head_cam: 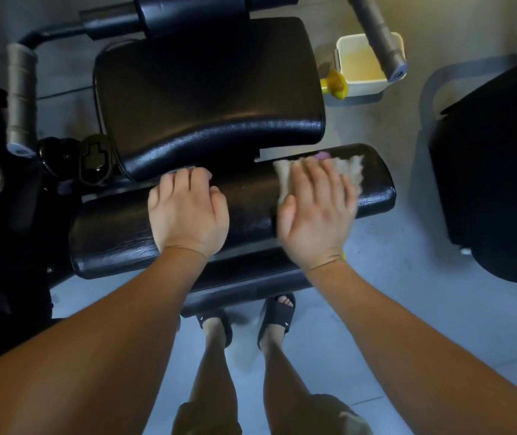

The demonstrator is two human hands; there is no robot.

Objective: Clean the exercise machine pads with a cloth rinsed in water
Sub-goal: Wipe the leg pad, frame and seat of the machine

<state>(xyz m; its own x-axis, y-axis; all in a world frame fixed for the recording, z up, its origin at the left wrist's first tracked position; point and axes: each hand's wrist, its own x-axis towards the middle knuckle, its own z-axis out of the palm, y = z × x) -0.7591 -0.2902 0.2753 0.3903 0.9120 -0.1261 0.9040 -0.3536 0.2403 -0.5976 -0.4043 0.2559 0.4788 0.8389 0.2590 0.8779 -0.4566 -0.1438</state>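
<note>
As the cloth (351, 168) looks limp, the flat right hand (316, 215) presses it at 3 o'clock; the open left hand (188, 215) steadies the pad (250, 199).

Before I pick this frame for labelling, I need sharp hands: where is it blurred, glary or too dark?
Head view: right hand and cloth smeared by motion blur, left hand sharp; glare streaks the seat pad along its front edge; the left margin sinks into near-black shadow; wide-angle bending at the edges.
</note>
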